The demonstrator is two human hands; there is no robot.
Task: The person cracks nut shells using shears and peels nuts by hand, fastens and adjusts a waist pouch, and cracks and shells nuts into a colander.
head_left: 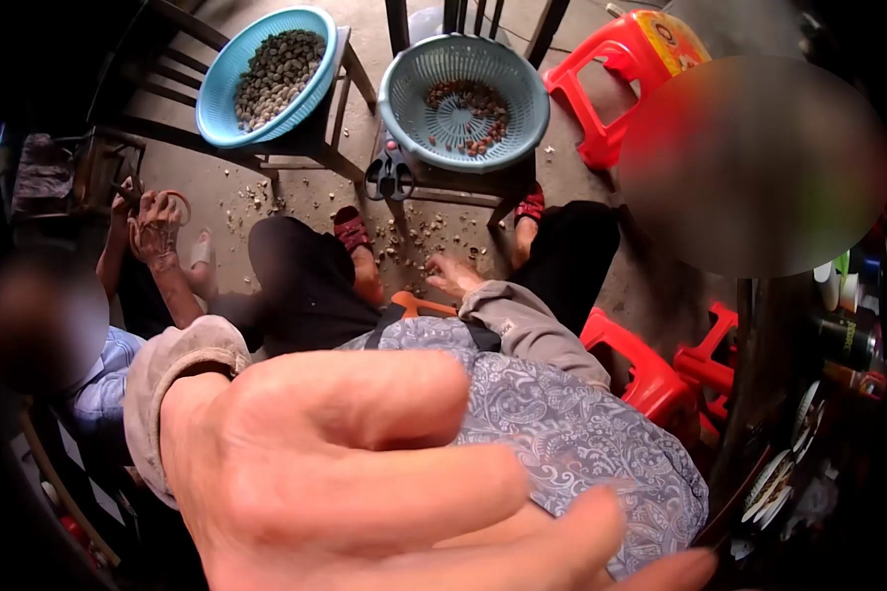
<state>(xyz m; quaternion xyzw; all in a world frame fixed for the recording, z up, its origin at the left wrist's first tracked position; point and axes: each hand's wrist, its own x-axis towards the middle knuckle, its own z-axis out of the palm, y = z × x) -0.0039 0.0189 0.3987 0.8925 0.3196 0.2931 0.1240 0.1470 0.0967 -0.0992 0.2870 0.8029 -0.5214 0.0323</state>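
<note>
The left hand [355, 473] is hovering close to the camera, fingers bent and partly apart, blocking much of the apron [591, 424]. The right hand [453, 276] is reaching beside an orange handle [419, 304] lying at the lap; whether its fingers are gripping anything, I cannot tell. The handle is looking stiff and light, probably best held along its curve. Ahead, a basket [524, 98] is holding nuts [478, 103], scissors [392, 179] lying beside it.
</note>
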